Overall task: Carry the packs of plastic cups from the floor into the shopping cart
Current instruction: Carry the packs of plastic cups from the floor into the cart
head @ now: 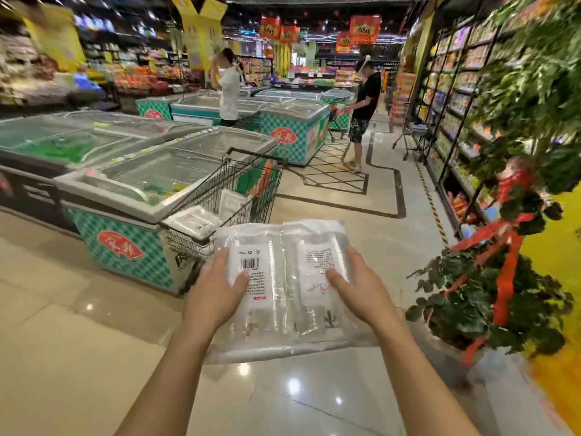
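Note:
I hold two clear packs of plastic cups (283,278) side by side in front of me, above the floor. My left hand (217,287) grips the left pack, thumb on its white barcode label. My right hand (358,287) grips the right pack, thumb on its label. The wire shopping cart (232,187) stands just ahead and to the left, beside a freezer. It holds two more clear packs (195,223), one lying at the near end and one upright further in.
Chest freezers (132,184) with glass lids line the left. A potted plant with red ribbon (478,294) stands close on my right, below shelving (456,114). Two people (361,111) stand further down the aisle by other freezers. Open tiled floor (330,196) lies ahead.

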Demonstrator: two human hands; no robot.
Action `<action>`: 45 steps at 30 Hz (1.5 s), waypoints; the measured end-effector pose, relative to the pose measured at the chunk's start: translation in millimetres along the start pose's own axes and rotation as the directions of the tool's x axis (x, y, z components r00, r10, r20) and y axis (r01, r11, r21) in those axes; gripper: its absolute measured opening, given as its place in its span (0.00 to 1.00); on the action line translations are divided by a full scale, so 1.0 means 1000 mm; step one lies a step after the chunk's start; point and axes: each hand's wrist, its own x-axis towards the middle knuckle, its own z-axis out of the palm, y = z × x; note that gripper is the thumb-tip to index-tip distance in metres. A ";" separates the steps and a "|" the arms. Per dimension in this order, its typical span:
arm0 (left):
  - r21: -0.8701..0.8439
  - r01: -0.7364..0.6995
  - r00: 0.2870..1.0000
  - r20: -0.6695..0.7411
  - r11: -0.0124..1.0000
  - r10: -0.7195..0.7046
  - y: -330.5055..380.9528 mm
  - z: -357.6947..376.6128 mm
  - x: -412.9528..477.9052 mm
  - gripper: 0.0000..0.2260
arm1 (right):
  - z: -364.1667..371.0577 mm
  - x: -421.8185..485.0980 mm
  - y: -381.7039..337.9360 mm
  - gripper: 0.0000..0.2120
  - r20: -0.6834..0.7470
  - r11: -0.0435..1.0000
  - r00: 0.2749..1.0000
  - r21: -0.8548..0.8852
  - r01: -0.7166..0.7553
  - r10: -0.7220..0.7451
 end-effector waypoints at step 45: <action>-0.066 0.407 0.897 -0.158 0.911 -0.412 -0.221 0.165 0.824 0.30 | 0.392 0.911 -0.025 0.34 0.428 0.931 0.902 0.348 -0.109 -0.055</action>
